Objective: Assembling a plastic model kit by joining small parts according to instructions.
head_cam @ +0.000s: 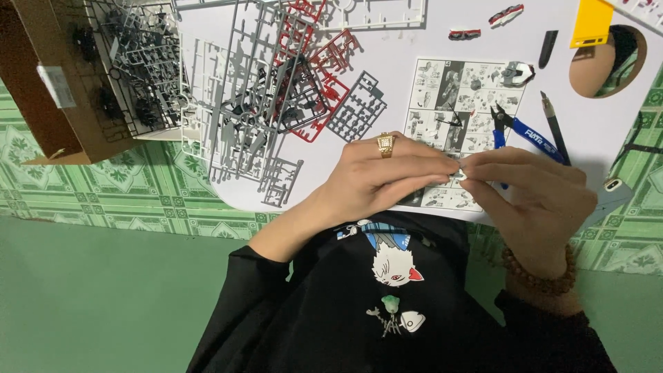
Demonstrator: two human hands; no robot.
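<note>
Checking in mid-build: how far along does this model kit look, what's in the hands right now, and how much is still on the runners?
Looks done: two small red-black sub-assemblies and a grey-white one lie on the white table. In hand: left hand and right hand pinch a tiny white part over the instruction sheet. Left: grey runners and red runners still hold many parts; blue nippers lie idle. Probably early.

Even, fairly bright light is falling from above across the white bench (207, 41), which is reading nearly blown out, while the plastic part frames (276, 90) are casting only short, soft shadows beneath themselves. The hands (456, 183) are showing slight softness at the fingertips, and the black shirt (387, 318) is sinking into dark with little detail. Lines are bowing mildly toward the corners, as wide lenses do.
</note>
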